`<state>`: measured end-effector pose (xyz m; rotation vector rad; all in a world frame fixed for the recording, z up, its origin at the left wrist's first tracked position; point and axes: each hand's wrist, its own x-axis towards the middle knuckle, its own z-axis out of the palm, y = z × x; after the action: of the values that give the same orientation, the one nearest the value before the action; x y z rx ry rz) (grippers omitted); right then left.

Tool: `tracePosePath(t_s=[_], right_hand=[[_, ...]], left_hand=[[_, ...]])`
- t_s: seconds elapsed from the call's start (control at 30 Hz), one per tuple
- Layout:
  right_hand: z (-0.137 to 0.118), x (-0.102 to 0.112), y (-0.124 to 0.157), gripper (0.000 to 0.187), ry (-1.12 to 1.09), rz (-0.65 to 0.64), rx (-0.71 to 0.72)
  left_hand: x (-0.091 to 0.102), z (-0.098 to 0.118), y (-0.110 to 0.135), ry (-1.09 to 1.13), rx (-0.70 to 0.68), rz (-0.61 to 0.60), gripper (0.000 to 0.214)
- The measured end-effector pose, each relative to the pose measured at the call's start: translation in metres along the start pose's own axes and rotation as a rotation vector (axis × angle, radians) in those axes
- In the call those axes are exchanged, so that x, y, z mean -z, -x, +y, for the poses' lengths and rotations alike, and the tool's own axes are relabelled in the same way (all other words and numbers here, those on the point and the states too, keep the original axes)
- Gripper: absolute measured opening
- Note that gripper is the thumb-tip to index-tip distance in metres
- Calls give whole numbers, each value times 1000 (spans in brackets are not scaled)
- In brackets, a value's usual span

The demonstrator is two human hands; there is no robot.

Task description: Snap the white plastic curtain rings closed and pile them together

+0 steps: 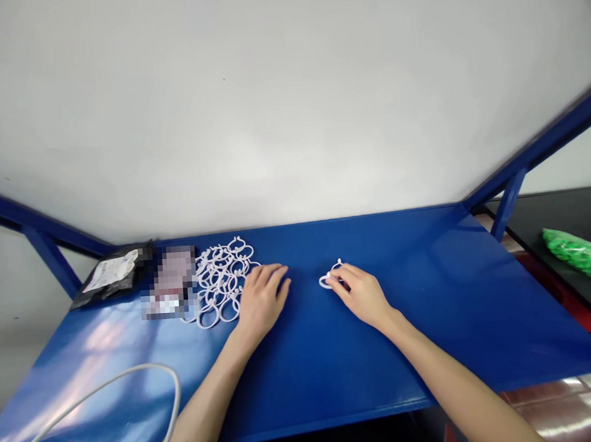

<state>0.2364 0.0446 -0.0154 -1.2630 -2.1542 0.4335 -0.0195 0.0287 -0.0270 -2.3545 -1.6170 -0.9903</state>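
Observation:
Several white plastic rings (208, 317) with small knobs lie in a heap on the blue table, left of my hands. My left hand (263, 299) rests at the right side of this heap, palm down with its fingers apart; whether it touches a ring beneath is hidden. To the right, my right hand (362, 291) pinches a white ring (325, 283) between thumb and fingers, just over the tabletop. Part of that ring, and a knob above the fingers, shows around the hand.
A black plastic bag (129, 281) with a white label lies at the back left, beside a blurred flat object (171, 278). A white cable (134, 368) loops over the front left. Blue frame bars (509, 198) flank the table. A green-filled bag (580, 253) lies on a dark surface at right.

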Motion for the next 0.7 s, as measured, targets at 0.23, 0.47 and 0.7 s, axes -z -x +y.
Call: tracePosePath(t_s=[0.23,0.47,0.7], right_hand=[[21,10,-5,26,258,118,-138],[14,7,-4,20,263,133,-80],[-8,-5,4,20,12,13,124]], left_hand=[[6,-35,8,-259,185,3,26],[7,-23,13,-294,111,14,14],[11,14,7,36,-219,37,7]])
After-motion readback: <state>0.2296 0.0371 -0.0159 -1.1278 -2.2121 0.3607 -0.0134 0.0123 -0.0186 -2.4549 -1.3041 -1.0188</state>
